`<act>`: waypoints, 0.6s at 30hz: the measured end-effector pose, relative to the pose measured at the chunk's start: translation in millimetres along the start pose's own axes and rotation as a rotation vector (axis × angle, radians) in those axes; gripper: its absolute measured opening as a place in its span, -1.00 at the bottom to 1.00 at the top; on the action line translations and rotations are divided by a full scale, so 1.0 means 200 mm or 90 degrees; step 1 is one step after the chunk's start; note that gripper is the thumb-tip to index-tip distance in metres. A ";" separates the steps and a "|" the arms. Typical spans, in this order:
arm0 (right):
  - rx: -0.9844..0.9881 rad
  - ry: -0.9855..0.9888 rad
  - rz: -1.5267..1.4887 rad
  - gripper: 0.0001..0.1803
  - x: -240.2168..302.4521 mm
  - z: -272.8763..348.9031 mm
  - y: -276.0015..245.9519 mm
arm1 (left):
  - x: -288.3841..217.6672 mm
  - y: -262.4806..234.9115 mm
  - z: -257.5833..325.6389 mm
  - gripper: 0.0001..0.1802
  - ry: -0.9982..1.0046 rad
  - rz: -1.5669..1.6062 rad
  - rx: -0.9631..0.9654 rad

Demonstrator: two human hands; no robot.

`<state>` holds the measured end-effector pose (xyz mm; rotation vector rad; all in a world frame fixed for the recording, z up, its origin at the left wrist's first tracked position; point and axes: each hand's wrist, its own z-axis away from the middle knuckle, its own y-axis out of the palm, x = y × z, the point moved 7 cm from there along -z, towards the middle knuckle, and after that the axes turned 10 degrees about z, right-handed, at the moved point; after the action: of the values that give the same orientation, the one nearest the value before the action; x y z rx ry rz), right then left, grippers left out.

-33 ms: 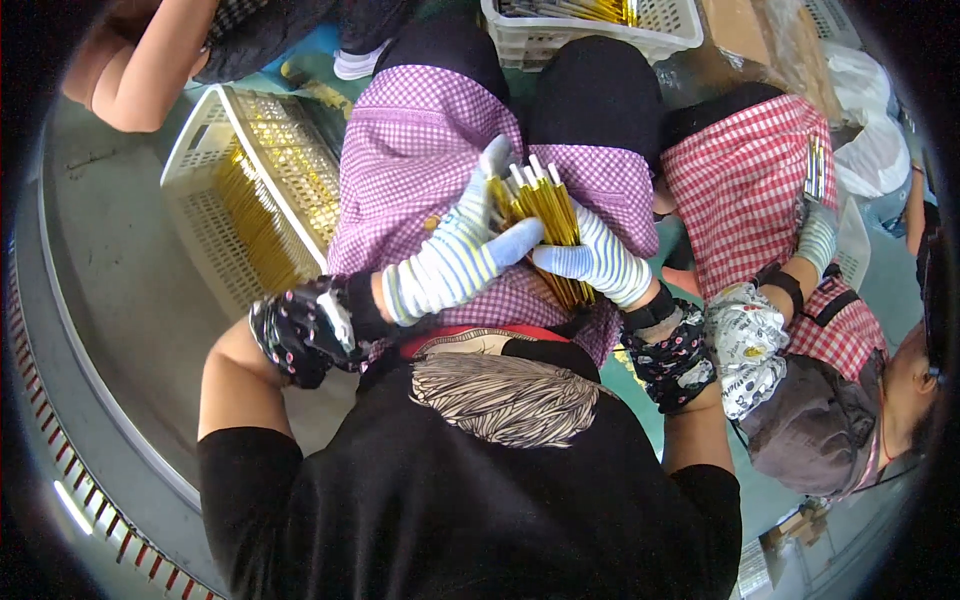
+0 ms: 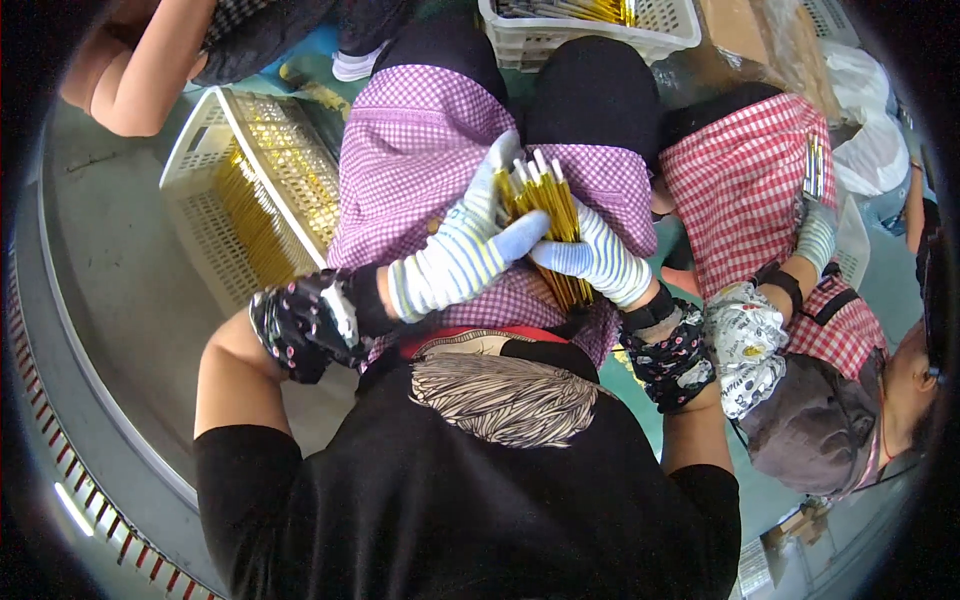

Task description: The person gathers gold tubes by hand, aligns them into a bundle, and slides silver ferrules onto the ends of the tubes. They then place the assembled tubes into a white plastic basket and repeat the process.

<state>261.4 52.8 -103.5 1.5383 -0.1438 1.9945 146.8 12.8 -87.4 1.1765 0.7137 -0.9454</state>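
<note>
Gripping one bundle of yellow sticks point(image 2: 548, 215), two gloved hands, left hand point(image 2: 470, 250), right hand point(image 2: 598, 262), fingers closed, two white baskets point(image 2: 205, 200).

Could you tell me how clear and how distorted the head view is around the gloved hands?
Head view: left hand, right hand and the bundle of yellow sticks are sharp and evenly lit; strong fisheye bending curves the grey table edge; corners are black.

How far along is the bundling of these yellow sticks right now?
In hand: the left hand and right hand grip one bundle of yellow sticks over the purple checked apron. Left: many sticks fill the white basket on the left. Nothing visibly finished.
</note>
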 end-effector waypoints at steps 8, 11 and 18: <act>-0.149 -0.082 -0.206 -0.41 0.16 -0.12 -0.11 | -0.18 0.09 -0.38 -0.63 0.056 0.076 -0.081; -0.202 -0.029 -0.208 -0.47 0.26 -0.11 -0.09 | -0.22 0.08 -0.44 -0.59 -0.006 0.127 -0.016; -0.220 -0.125 -0.193 -0.52 0.40 -0.18 -0.13 | -0.38 0.12 -0.46 -0.62 0.164 0.053 -0.020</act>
<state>232.5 121.0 -50.0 1.4307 -0.2999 1.4939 135.9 122.3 -34.6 1.3037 0.8757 -0.7176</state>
